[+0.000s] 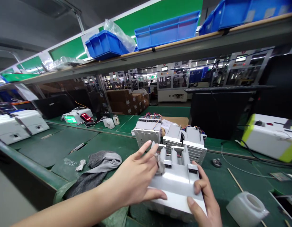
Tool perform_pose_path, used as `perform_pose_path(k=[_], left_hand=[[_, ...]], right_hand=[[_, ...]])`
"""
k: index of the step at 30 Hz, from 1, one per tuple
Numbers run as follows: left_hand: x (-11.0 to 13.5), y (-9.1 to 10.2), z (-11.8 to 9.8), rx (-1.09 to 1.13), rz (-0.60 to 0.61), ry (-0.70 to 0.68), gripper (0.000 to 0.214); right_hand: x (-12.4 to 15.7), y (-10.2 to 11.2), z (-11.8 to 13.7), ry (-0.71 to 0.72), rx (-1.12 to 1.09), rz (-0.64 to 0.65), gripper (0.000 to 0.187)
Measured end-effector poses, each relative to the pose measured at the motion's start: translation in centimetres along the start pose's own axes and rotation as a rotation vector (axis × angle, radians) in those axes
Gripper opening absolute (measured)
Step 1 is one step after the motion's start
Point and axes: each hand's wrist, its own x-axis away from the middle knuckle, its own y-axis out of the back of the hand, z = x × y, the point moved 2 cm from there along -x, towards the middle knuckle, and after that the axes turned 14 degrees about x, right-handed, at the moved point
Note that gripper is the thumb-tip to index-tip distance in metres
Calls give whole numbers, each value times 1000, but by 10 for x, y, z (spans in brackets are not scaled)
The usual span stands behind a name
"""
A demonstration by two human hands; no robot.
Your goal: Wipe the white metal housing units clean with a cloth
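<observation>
A white metal housing (pixel 176 183) with cylindrical parts and dark fittings along its far side is in front of me, tilted. My right hand (pixel 205 198) grips its right side, thumb on the near face and fingers curled round the edge. Over the left part reaches my left hand (pixel 138 173), its index finger raised and its thumb stretched across the near face. Under its fingers a small grey rag (pixel 160 166) is pressed against the housing; the fingers partly hide it. Just beyond stand similar white units, among them one with coloured wires (pixel 148 130) on top.
A grey cloth (pixel 104 160) and a white scrap (pixel 80 165) lie to the left. On the right are a translucent bottle (pixel 247 206), a thin stick (pixel 234 179) and a white-and-yellow device (pixel 271 137) with cables. Overhead, a shelf (pixel 169 52) carries blue bins (pixel 167 30).
</observation>
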Motion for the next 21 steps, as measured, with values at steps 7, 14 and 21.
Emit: perform_pose_path(k=[7,14,21], left_hand=[[3,14,21,56,106,-169,20],[-11,5,40,86,120,-153,15],[-14,5,32,86,127,-165,10]], right_hand=[[-2,4,-9,63,25,76,23],[-5,9,-22,128,101,122,21],[-5,8,-18,117,78,120,21]])
